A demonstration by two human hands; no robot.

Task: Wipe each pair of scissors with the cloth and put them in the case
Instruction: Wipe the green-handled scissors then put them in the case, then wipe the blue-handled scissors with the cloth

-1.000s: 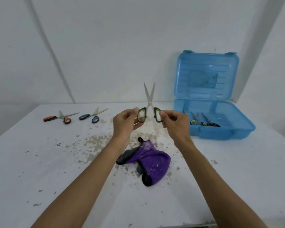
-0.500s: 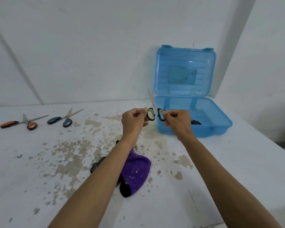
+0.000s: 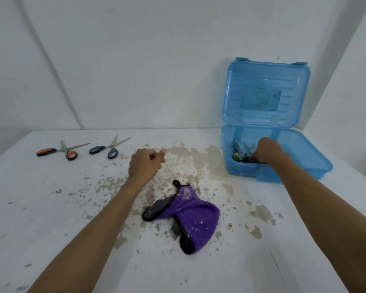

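The open blue plastic case (image 3: 304, 166) stands at the back right, its lid upright. My right hand (image 3: 266, 152) reaches into the case's left side, fingers curled round the handle of the green-handled scissors (image 3: 250, 157). More green-handled scissors (image 3: 237, 155) lie beside it in the case. My left hand (image 3: 145, 164) hovers over the table's middle, loosely curled and holding nothing. The purple cloth (image 3: 190, 216) with black trim lies crumpled on the table in front of me. Orange-handled scissors (image 3: 58, 151) and blue-handled scissors (image 3: 106, 149) lie part open at the back left.
The white table (image 3: 40, 208) has flaked, stained patches across its middle. White walls rise close behind the table and the case. The table's right edge runs just past the case.
My left hand let go of the green-handled scissors and drew back to the left. My right hand carried them rightward down into the case.
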